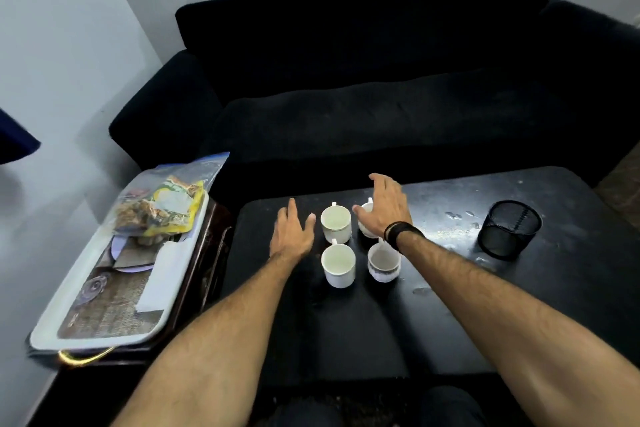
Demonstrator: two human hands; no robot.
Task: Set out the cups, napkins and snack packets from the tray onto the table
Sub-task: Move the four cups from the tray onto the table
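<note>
**Now both hands hover open over four cups**

Nothing is gripped. The right hand [382,206] spreads palm-down, fingers loosely fanned, above the far right cup [367,222], which it partly hides; whether skin touches the rim I cannot tell. A dark band [398,231] circles that wrist. The left hand [292,234] is flat and open too, empty, just beside the far left cup [336,224] at its nine o'clock, thumb pointing toward it.

Outward from the hands, the cups stand upright in a two-by-two block on the black table [433,288]: the near left cup [338,265] at six o'clock from the far left one, and the near right cup [383,262], patterned near its base, beside it.

At three o'clock from the cups, well apart, stands a black mesh pot [509,229].

At nine o'clock, off the table, the tray [69,322] rests on a dark stand, with the snack packets [162,204] in a clear bag at its far end and a white napkin [164,274] along its right side.
</note>
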